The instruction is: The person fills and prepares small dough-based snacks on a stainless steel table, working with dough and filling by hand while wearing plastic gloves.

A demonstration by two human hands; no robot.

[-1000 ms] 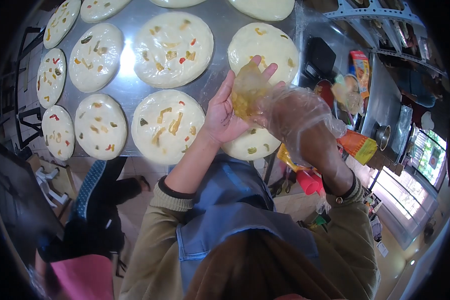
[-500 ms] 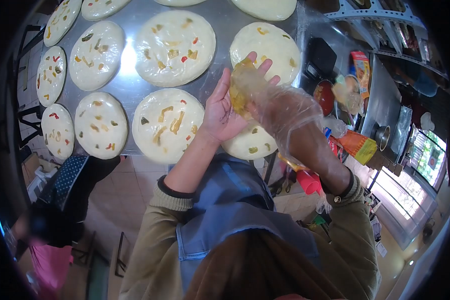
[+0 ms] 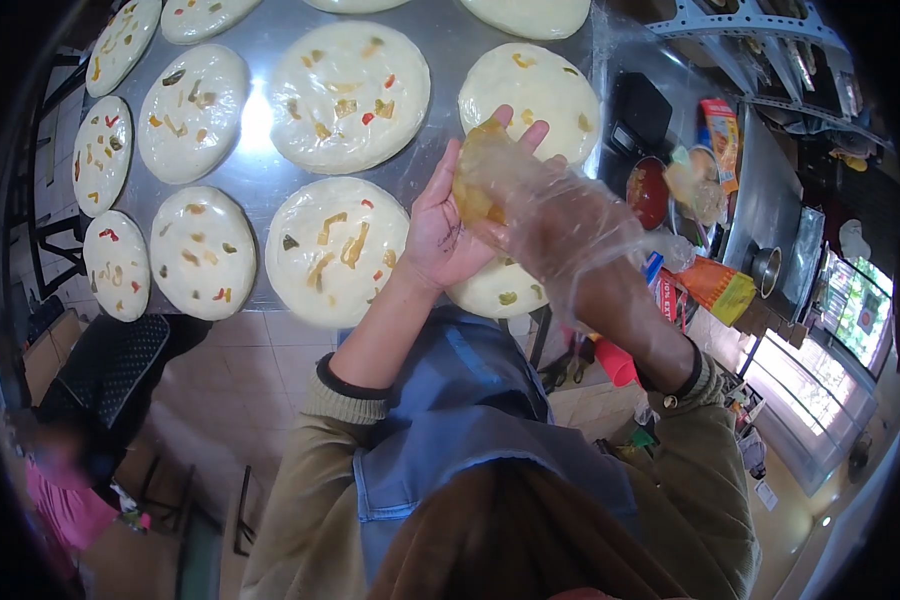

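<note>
Yellow, moist-looking stuff [image 3: 478, 182] sits at the grip, between the palm side of the left hand [image 3: 448, 240] and the plastic-covered right hand [image 3: 560, 215]. The left hand is bare and turned palm up, thumb and fingers spread, with dark marks on the palm. Clear, crinkled plastic [image 3: 595, 225] loosely wraps the right hand, whose fingertips reach over the left palm and the yellow stuff; blur and plastic hide how far those fingers close, so I cannot tell whether they hold it.

Just beyond the fingertips, a pale dough round [image 3: 530, 85] lies flat on the metal table [image 3: 442, 125], and another round [image 3: 500, 288] shows partly beneath the hands. Left of the grip, near the left wrist, lies a glossy round [image 3: 337, 253] dotted with yellow, green and red pieces; more topped rounds [image 3: 202, 253] spread farther left.

Right of the grip are a black device [image 3: 642, 112], a red bowl [image 3: 648, 192] and an upright orange packet [image 3: 720, 145]. An orange-and-yellow packet [image 3: 720, 293] and a metal bowl [image 3: 767, 272] lie past the right forearm. Well apart, below left, another person [image 3: 75, 510] shows in pink.
</note>
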